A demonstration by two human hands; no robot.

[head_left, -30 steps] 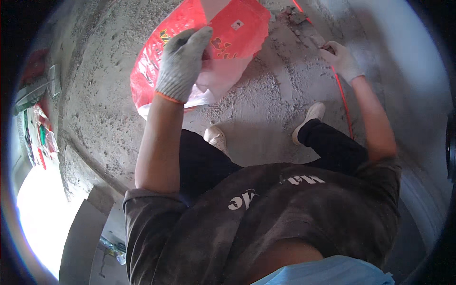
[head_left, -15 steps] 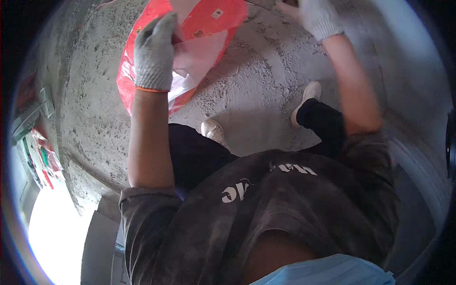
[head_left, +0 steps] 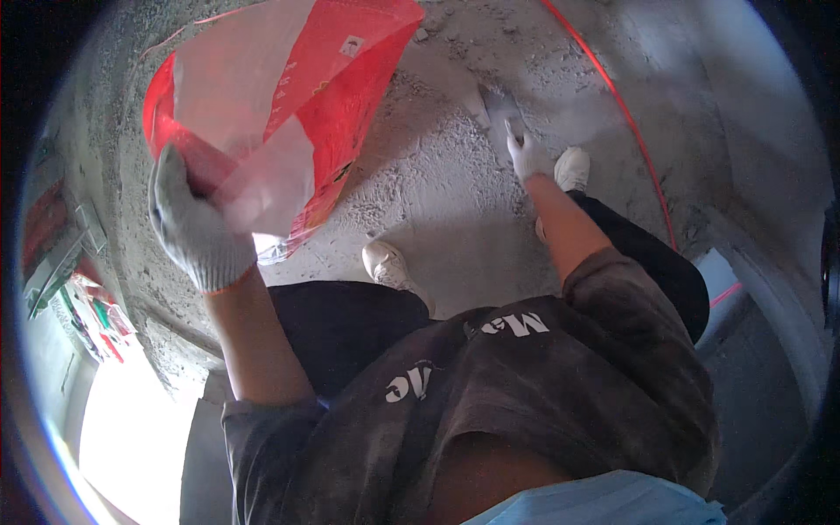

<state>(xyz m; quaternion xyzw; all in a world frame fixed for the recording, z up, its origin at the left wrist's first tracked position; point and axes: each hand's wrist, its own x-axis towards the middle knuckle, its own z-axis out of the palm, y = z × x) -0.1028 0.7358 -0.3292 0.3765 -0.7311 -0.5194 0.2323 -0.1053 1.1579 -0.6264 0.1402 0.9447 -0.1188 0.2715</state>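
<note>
My left hand, in a pale knit glove, is closed on the near edge of a large red and white plastic sack. The sack hangs spread out at the upper left, and its lower folds are partly see-through. In front of my right foot, my right hand, also gloved, is closed round a flat-bladed scraper. Its blade points away from me, close to the rough grey floor. The handle is mostly hidden in my grip.
Loose grey crumbs and ridges cover parts of the concrete floor. A red hose or cord runs down the right side. My white shoes stand apart. Coloured packets lie at far left, beside a very bright patch.
My right hand has come down from the top edge toward my right foot, bringing the scraper into view. My left hand has shifted left and nearer with the sack, which is more spread out.
</note>
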